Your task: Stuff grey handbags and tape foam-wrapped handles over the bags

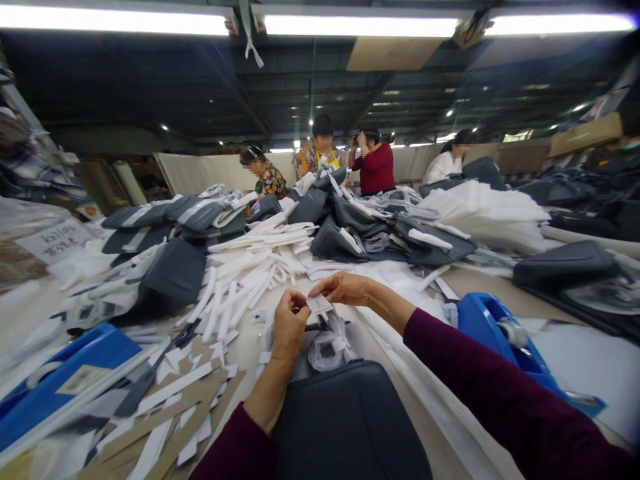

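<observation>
A dark blue-grey handbag lies in front of me, its far end carrying a coil of strap in clear plastic wrap. Just beyond that coil, my left hand and my right hand meet at a small white tag. Both hands pinch it between thumb and fingers, the left at its near-left edge, the right at its top. Wrapped strap hangs below the tag towards the bag. What is printed on the tag is too small to read.
White foam tubes and stacked dark bags fill the far side. Cardboard and paper strips lie left. Blue tape dispensers stand at left and right. White foam sheets lie behind. Several people work across the table.
</observation>
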Available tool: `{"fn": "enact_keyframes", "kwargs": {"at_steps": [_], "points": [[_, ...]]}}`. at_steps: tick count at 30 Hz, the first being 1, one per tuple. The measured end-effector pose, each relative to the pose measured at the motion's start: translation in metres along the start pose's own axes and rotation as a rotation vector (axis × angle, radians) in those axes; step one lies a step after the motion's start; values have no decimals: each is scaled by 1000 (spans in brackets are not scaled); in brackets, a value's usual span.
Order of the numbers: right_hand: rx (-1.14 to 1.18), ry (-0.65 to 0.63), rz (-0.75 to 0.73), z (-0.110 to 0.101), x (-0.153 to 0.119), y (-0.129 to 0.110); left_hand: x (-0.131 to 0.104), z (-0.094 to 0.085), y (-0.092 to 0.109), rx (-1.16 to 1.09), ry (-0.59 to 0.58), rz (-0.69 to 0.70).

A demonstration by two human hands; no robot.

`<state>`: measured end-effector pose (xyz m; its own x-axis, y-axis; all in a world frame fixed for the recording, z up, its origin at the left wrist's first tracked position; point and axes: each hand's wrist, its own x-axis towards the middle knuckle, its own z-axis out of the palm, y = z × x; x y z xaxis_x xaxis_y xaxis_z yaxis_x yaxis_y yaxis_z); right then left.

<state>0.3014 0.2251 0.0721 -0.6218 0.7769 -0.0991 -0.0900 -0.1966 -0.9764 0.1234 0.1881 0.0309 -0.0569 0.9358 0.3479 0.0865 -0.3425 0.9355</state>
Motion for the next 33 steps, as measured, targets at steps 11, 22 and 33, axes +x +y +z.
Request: {"fn": "enact_keyframes", "kwargs": {"at_steps": [11, 22, 33], "points": [[-462, 519, -167, 23, 5, 31, -1, -1, 8, -298, 163, -182], [-920, 550, 76, 33, 12, 8, -4, -2, 8, -181, 188, -151], [-774, 478, -21, 35, 6, 18, -9, 0, 15, 483, 305, 306]]}}
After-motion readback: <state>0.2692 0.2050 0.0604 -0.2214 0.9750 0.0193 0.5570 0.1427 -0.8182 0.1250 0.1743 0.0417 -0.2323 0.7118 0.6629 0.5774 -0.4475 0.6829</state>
